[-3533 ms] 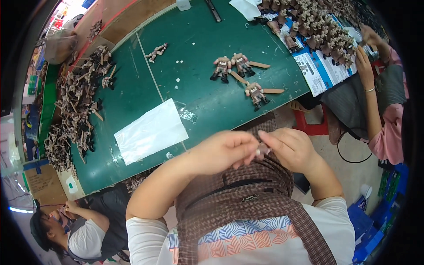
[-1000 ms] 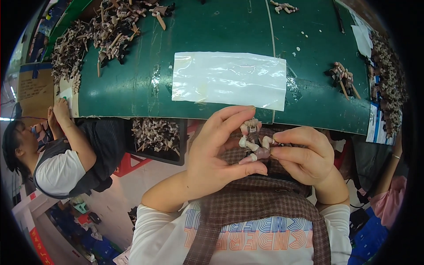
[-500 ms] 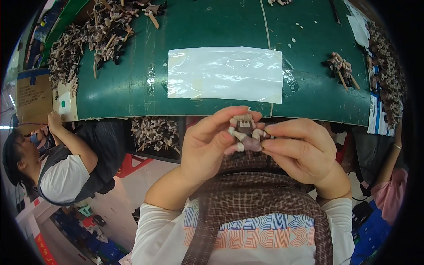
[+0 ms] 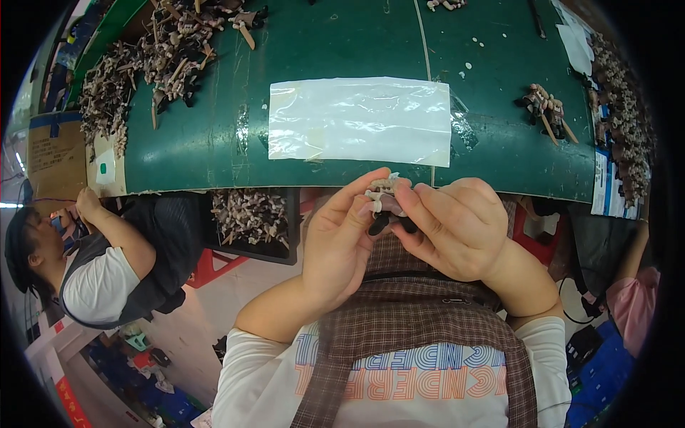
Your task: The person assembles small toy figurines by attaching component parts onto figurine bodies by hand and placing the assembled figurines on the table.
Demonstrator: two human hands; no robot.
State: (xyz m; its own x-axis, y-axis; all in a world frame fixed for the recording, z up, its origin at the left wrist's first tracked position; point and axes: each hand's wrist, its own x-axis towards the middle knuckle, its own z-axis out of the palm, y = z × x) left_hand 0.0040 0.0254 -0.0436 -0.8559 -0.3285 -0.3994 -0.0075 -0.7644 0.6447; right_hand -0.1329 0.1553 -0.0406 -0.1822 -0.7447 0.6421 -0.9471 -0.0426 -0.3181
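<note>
Both of my hands hold one small toy figurine, just off the near edge of the green table. It has dark feet and greyish-brown clothing, with pale parts near the top. My left hand grips its left side between thumb and fingers. On the other side, the fingertips of my right hand pinch the figurine and cover much of it. Any small part under those fingers is hidden. Beyond my hands, a white sheet under clear plastic lies taped to the table.
Figurines are heaped at the table's far left, and more fill a dark bin below its edge. A few figurines lie at the right, beside another heap. Co-workers sit at left and right. A red stool stands below.
The figurine has been turned and drawn closer between my hands. My right hand has shifted left and its fingers now cover more of the figurine.
</note>
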